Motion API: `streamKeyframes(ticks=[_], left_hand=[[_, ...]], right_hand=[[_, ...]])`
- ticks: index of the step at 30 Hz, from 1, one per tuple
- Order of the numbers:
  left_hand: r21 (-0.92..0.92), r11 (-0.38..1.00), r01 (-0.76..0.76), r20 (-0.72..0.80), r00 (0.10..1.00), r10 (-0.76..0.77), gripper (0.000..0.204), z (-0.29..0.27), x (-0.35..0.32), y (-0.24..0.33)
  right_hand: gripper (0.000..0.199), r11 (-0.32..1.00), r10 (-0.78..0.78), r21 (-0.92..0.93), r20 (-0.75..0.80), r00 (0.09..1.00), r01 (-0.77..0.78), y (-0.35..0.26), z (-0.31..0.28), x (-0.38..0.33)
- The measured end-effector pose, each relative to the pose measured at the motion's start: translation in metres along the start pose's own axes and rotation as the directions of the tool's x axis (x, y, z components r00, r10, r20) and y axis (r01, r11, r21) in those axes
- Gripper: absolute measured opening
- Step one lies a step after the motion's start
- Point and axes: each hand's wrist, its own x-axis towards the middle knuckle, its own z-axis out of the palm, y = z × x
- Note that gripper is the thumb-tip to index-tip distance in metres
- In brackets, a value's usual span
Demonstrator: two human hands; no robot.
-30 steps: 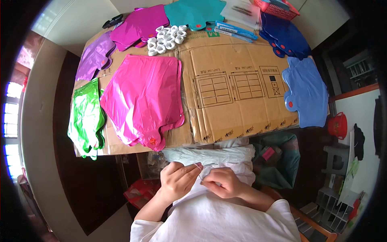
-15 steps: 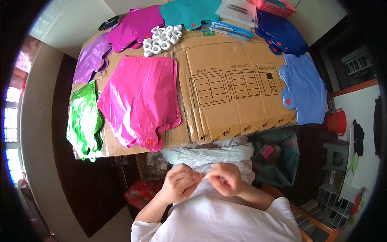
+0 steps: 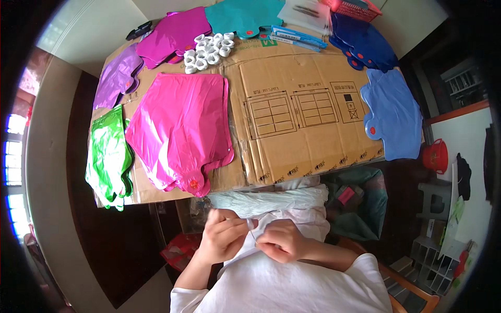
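Close in front of my body, over my lap, my left hand (image 3: 224, 237) and my right hand (image 3: 283, 241) face each other, both with fingers closed in a pinch. Between them runs a thin, pale strand (image 3: 252, 233), its ends hidden in the fingers; it looks like string or ribbon. Just beyond the hands, a bundle of whitish strands (image 3: 269, 201) lies below the table edge. On the cardboard-covered table (image 3: 308, 151), nearest my left hand, is a stack of flat pink foil balloons (image 3: 180, 130) with a red dot on the tab.
Around the table lie flat balloons in green (image 3: 107, 156), purple (image 3: 117, 81), magenta (image 3: 175, 36), teal (image 3: 245, 15), navy (image 3: 365, 44) and light blue (image 3: 394, 115). White ribbon rolls (image 3: 209, 52) cluster near blue-edged packets (image 3: 297, 39). A dark green bag (image 3: 360, 214) stands under the table's right side.
My right hand has moved down and slightly left, with its fingers turned inward. My left hand has risen a little, and the pale strand now runs more steeply between them.
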Motion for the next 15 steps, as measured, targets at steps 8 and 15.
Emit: streamKeyframes(ticks=[8,15], left_hand=[[-0.423,0.893,0.153,0.009,0.986,-0.165,0.019,0.004,-0.007,-0.008],[-0.82,0.557,0.134,0.004,0.974,-0.228,0.013,0.011,-0.02,-0.01]], right_hand=[[0.009,0.99,-0.138,-0.02,0.062,0.988,0.139,0.01,0.007,-0.003],[0.007,0.986,-0.11,-0.128,-0.01,0.994,0.108,0.022,0.016,0.002]])
